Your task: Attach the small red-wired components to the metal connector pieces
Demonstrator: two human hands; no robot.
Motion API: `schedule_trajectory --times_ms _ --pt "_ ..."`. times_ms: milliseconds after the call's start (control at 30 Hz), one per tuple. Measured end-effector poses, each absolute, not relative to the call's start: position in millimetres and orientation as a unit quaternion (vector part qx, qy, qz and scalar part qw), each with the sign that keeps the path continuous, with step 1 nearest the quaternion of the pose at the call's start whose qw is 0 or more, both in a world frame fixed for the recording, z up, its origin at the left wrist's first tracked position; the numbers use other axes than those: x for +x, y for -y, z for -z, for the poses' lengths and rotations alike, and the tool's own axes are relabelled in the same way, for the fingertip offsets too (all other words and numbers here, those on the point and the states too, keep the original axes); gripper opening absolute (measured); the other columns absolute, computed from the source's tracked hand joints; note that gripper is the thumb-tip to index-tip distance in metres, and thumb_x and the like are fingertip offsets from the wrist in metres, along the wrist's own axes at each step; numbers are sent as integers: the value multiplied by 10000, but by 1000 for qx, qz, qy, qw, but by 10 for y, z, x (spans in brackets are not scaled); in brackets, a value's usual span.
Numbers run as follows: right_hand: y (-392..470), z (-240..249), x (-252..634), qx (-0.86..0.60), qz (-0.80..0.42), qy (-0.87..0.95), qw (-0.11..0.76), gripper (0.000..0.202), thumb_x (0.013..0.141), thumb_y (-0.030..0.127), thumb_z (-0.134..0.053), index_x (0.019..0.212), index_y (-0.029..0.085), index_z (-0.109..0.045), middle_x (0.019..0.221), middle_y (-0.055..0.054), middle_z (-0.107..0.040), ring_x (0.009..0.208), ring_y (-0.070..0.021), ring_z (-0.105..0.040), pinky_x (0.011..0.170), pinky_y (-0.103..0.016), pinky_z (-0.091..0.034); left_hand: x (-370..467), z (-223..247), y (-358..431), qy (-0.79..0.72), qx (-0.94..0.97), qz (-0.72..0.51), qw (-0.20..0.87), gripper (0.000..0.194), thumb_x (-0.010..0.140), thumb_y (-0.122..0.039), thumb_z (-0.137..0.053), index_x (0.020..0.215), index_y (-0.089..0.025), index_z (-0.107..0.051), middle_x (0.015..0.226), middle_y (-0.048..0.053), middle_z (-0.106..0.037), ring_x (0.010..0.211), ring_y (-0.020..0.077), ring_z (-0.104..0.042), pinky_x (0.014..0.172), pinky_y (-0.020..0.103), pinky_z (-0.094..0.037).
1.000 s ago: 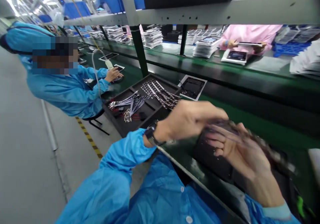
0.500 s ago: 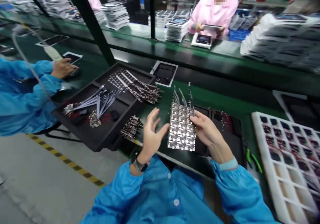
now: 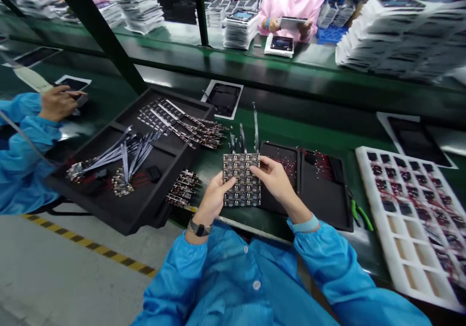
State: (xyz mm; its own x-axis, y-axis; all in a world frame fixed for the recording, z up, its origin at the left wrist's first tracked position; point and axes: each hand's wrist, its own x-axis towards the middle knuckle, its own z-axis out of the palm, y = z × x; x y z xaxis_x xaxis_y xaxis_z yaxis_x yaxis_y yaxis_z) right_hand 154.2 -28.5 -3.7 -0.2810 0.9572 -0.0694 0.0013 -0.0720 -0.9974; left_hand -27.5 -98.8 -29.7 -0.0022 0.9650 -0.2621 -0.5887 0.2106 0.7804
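Observation:
A panel of small circuit boards (image 3: 241,182) is held up between my two hands, with thin ribbon cables (image 3: 243,136) rising from its top edge. My left hand (image 3: 216,195) grips its left side, thumb on the face. At the upper right edge, my right hand (image 3: 274,175) pinches it with thumb and fingers. Left of my hands, a stack of similar board panels (image 3: 183,188) lies beside a black tray (image 3: 145,216). That tray holds bundled ribbon cables with boards (image 3: 125,163) and board strips with flat cables (image 3: 182,122).
Behind my right hand lies a black tray (image 3: 322,202) with red-wired parts. Green-handled cutters (image 3: 361,214) and a white foam tray (image 3: 393,258) of small parts are to the right. A co-worker's hand (image 3: 60,103) works at left; a pink-clad person (image 3: 291,0) sits opposite among stacks.
My left hand has closed onto the panel's left side. The panel now shows a darker face and sits slightly further left in view. The camera view has shifted.

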Motion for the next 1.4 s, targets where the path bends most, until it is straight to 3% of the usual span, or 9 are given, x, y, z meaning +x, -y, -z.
schedule_trajectory --times_ms 100,200,333,533,767,900,1067,1200,1400 --pt "344 140 1586 -494 -553 529 412 461 847 576 -809 1138 226 -734 1137 -70 -752 1025 -241 -669 917 -363 -542 -295 338 945 -402 258 -589 652 401 797 -341 -889 1149 -196 -762 1227 94 -786 1184 292 -714 1084 428 -520" --pt "446 241 1596 -508 -600 480 389 540 896 723 -680 1102 224 -713 896 -18 -696 827 -185 -615 745 -299 -510 -322 345 887 -397 275 -595 642 386 820 -331 -870 1163 -192 -759 1233 92 -784 1187 281 -712 1091 414 -514" --pt "524 275 1547 -499 -656 409 392 551 869 737 -715 1128 253 -683 708 56 -543 617 -126 -472 594 -248 -420 -356 299 802 -402 264 -612 627 409 789 -346 -891 1144 -194 -755 1213 88 -789 1190 287 -709 1089 416 -518" --pt "437 208 1383 -463 -696 418 356 587 891 790 -642 832 206 -654 706 4 -619 642 -154 -543 621 -283 -461 -472 277 715 -451 294 -598 594 429 783 -362 -886 1153 -190 -752 1227 92 -783 1192 294 -703 1090 413 -513" --pt "398 413 1073 -543 -434 605 388 493 1031 656 -481 754 249 -454 711 6 -556 698 -186 -480 652 -316 -365 -528 401 665 -497 299 -590 561 422 809 -402 -856 1160 -196 -746 1225 97 -780 1159 289 -710 1061 406 -526" --pt "434 492 1043 -558 -397 623 378 452 1071 592 -412 764 260 -427 691 4 -537 671 -188 -457 638 -326 -337 -489 468 647 -502 305 -589 555 385 860 -423 -811 1162 -194 -738 1237 95 -775 1164 284 -706 1037 387 -536" --pt "435 417 1180 -536 -475 569 404 509 1022 682 -474 758 248 -506 743 -26 -605 729 -214 -530 664 -334 -421 -358 474 617 -522 301 -586 541 406 825 -471 -843 1091 -179 -749 1165 104 -795 1071 290 -731 979 388 -556" --pt "430 366 1205 -490 -591 472 434 460 964 685 -606 880 234 -638 870 -46 -722 823 -248 -634 741 -350 -520 -257 494 587 -503 271 -592 569 446 787 -496 -872 1060 -168 -744 1128 109 -801 1039 288 -738 981 398 -557" --pt "434 349 1007 -471 -637 399 461 491 922 718 -638 949 229 -662 867 -48 -729 815 -244 -648 700 -332 -528 -314 524 555 -456 236 -604 609 478 788 -516 -863 1089 -165 -738 1122 98 -796 1028 257 -736 970 371 -554"
